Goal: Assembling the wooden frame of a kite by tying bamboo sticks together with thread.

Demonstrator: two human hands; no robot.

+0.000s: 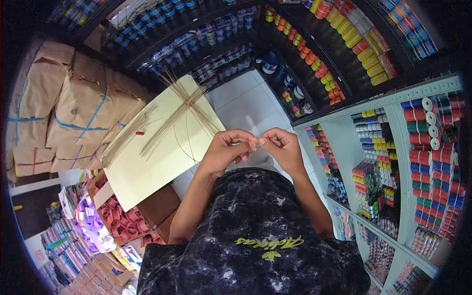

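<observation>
My left hand (231, 148) and my right hand (284, 147) meet in front of my chest, their fingertips nearly touching. Both are closed in a pinch; whatever lies between the fingertips is too small and thin to name. To the left, a pale yellow board (130, 184) carries thin tan sticks or strips (162, 129), some crossing in a bundle (189, 102) toward its far end. A looser group of strips (120, 142) lies along the left edge. A thin strand (175, 140) curves across the board, and a small red-orange piece (140, 133) rests among the strips.
Brown wrapped parcels (81, 105) tied with blue cord stack at the left. Below the board stand a carton (162, 216), pink-red ribbon rolls (120, 221) and purple rolls (91, 221). Shelves of spools (371, 54) line the far side; a white shelf (393, 142) stands close on my right.
</observation>
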